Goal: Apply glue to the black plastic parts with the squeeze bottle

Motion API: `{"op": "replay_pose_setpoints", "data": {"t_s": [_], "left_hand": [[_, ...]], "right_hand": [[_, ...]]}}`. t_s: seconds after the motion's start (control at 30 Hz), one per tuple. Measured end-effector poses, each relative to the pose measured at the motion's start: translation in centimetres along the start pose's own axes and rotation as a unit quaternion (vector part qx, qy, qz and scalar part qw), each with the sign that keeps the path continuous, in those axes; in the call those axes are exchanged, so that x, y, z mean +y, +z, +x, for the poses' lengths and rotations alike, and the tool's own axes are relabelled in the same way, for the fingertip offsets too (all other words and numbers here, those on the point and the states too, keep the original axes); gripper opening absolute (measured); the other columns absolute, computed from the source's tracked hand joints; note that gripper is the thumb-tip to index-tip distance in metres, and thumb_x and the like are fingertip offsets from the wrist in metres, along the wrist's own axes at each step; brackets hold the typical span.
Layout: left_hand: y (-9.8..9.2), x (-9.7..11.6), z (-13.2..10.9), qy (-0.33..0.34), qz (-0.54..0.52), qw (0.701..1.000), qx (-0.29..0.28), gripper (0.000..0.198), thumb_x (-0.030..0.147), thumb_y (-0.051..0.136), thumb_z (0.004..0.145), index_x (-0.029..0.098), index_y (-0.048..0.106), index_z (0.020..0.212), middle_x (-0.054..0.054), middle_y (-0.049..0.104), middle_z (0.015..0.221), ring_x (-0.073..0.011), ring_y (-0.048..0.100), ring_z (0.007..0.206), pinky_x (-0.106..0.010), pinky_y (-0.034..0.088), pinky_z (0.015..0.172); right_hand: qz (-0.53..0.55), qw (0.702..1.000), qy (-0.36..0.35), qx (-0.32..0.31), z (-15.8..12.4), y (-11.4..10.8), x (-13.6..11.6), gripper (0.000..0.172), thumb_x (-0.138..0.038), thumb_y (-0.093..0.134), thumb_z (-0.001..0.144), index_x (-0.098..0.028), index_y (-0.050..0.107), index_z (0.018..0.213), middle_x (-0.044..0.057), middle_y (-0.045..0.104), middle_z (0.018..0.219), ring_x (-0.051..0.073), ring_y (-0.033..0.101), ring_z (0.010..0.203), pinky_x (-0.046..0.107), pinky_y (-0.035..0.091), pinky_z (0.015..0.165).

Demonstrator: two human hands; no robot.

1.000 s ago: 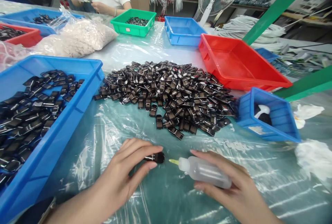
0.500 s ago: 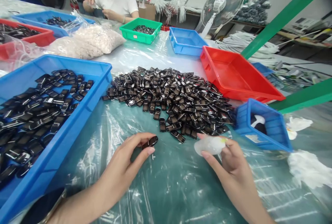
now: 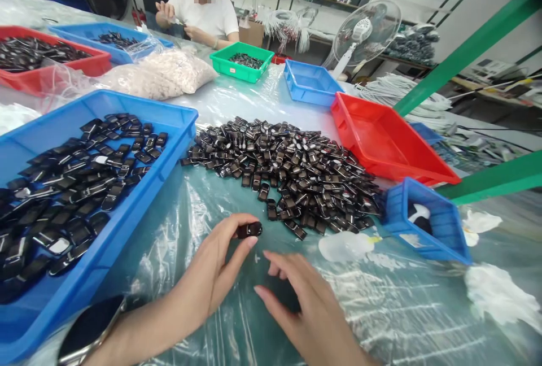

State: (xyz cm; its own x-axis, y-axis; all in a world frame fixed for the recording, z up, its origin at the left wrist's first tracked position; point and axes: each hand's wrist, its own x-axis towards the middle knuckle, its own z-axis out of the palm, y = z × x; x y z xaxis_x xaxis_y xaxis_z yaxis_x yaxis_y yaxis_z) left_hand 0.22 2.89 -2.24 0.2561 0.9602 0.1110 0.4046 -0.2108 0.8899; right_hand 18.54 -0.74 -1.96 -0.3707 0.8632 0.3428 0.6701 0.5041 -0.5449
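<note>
Between the thumb and fingers of my left hand (image 3: 222,261) is a small glossy black plastic piece (image 3: 250,230), held above the green plastic-covered table. My right hand (image 3: 302,301) is just to its right, thumb and fingers apart, holding nothing. Beyond both hands lies a heap of similar black pieces (image 3: 292,168). A translucent squeeze bottle (image 3: 345,247) with a yellowish tip rests on its side, right of the heap's near edge. More black pieces lie in the large blue tray (image 3: 144,208) on my left.
A small blue bin (image 3: 427,236) and crumpled white tissue (image 3: 499,295) are at the right. Behind stand a red tray (image 3: 393,143), a blue tray (image 3: 311,81) and a green tray (image 3: 241,64). A bulging clear bag (image 3: 161,75) lies back left. Across the table sits another person (image 3: 207,16).
My right hand has let go of the squeeze bottle, now lying on the table, and moved left toward the left hand. The left hand still holds the black piece.
</note>
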Motion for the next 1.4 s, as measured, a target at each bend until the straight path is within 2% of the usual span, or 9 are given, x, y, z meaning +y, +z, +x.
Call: {"op": "replay_pose_setpoints", "data": {"t_s": [0.1, 0.17, 0.3, 0.47, 0.7, 0.87, 1.07, 1.17, 1.4], "left_hand": [[0.0, -0.2, -0.2, 0.01, 0.002, 1.0, -0.001, 0.019, 0.026, 0.043, 0.101, 0.027, 0.049, 0.119, -0.003, 0.063, 0.106, -0.022, 0.063, 0.1, -0.038, 0.054, 0.085], [0.0, -0.2, -0.3, 0.015, 0.004, 1.0, -0.001, 0.02, 0.027, 0.043, 0.101, 0.028, 0.049, 0.12, -0.003, 0.063, 0.108, -0.0221, 0.062, 0.102, -0.038, 0.054, 0.086], [-0.2, 0.0, -0.5, 0.035, 0.016, 0.999, -0.015, 0.019, 0.029, 0.042, 0.102, 0.03, 0.048, 0.12, -0.003, 0.061, 0.109, -0.0223, 0.061, 0.104, -0.036, 0.054, 0.085], [-0.3, 0.1, -0.5, 0.065, 0.047, 0.996, -0.034, 0.018, 0.023, 0.043, 0.102, 0.028, 0.049, 0.118, -0.004, 0.063, 0.111, -0.0225, 0.062, 0.099, -0.036, 0.053, 0.08], [-0.7, 1.0, -0.5, 0.086, 0.056, 0.991, -0.082, 0.026, 0.018, 0.041, 0.102, 0.027, 0.046, 0.126, -0.006, 0.062, 0.111, -0.0229, 0.059, 0.101, -0.037, 0.05, 0.084], [-0.4, 0.6, -0.7, 0.108, 0.077, 0.986, -0.097, 0.025, 0.016, 0.042, 0.101, 0.027, 0.047, 0.123, -0.003, 0.062, 0.108, -0.0214, 0.058, 0.096, -0.034, 0.049, 0.082], [-0.3, 0.4, -0.7, 0.14, 0.079, 0.983, -0.084, 0.024, 0.016, 0.041, 0.101, 0.026, 0.048, 0.122, -0.003, 0.063, 0.105, -0.0209, 0.058, 0.092, -0.033, 0.046, 0.081], [-0.5, 0.6, -0.6, 0.149, 0.078, 0.981, -0.098, 0.027, 0.011, 0.041, 0.1, 0.025, 0.047, 0.123, -0.004, 0.063, 0.105, -0.0205, 0.058, 0.092, -0.032, 0.045, 0.08], [-0.4, 0.4, -0.4, 0.166, 0.09, 0.976, -0.109, 0.028, 0.009, 0.042, 0.101, 0.023, 0.046, 0.124, -0.004, 0.062, 0.105, -0.02, 0.057, 0.091, -0.032, 0.045, 0.078]], "right_hand": [[0.004, 0.999, 0.032, -0.007, 1.8, 1.3, -0.1, 0.011, -0.023, 0.053, 0.094, -0.02, 0.064, 0.095, 0.006, 0.066, 0.082, 0.022, 0.064, 0.075, 0.034, 0.054, 0.062], [0.022, 0.999, 0.048, -0.011, 2.3, 1.1, 0.2, 0.019, -0.018, 0.047, 0.095, -0.021, 0.063, 0.086, 0.005, 0.065, 0.084, 0.021, 0.063, 0.076, 0.033, 0.053, 0.065], [0.08, 0.992, 0.096, -0.014, 2.1, -0.2, 0.9, 0.015, -0.019, 0.047, 0.095, -0.022, 0.061, 0.089, 0.003, 0.062, 0.085, 0.013, 0.056, 0.058, 0.025, 0.049, 0.054], [0.159, 0.97, 0.183, -0.011, 1.7, -0.6, 1.6, 0.012, -0.029, 0.049, 0.096, -0.022, 0.058, 0.093, 0.001, 0.059, 0.081, 0.011, 0.056, 0.054, 0.021, 0.048, 0.044], [0.273, 0.934, 0.228, 0.021, 1.8, -0.4, 1.6, 0.017, -0.034, 0.053, 0.093, -0.022, 0.064, 0.096, 0.003, 0.064, 0.077, 0.013, 0.06, 0.061, 0.023, 0.05, 0.051], [0.405, 0.878, 0.254, -0.004, 2.1, -0.9, 1.5, 0.02, -0.041, 0.059, 0.09, -0.022, 0.066, 0.089, 0.001, 0.065, 0.073, 0.012, 0.058, 0.059, 0.023, 0.051, 0.054], [0.558, 0.767, 0.308, -0.07, 2.3, -1.3, 0.7, 0.019, -0.04, 0.062, 0.09, -0.021, 0.061, 0.084, -0.003, 0.06, 0.065, 0.008, 0.057, 0.056, 0.019, 0.049, 0.052], [0.604, 0.725, 0.319, -0.084, 2.3, -1.4, 0.5, 0.02, -0.04, 0.065, 0.089, -0.021, 0.059, 0.084, -0.003, 0.058, 0.064, 0.008, 0.055, 0.055, 0.019, 0.049, 0.055], [0.645, 0.687, 0.323, -0.091, 2.2, -1.1, 0.8, 0.019, -0.038, 0.068, 0.088, -0.021, 0.06, 0.084, -0.004, 0.06, 0.063, 0.007, 0.055, 0.057, 0.018, 0.046, 0.057]]}}
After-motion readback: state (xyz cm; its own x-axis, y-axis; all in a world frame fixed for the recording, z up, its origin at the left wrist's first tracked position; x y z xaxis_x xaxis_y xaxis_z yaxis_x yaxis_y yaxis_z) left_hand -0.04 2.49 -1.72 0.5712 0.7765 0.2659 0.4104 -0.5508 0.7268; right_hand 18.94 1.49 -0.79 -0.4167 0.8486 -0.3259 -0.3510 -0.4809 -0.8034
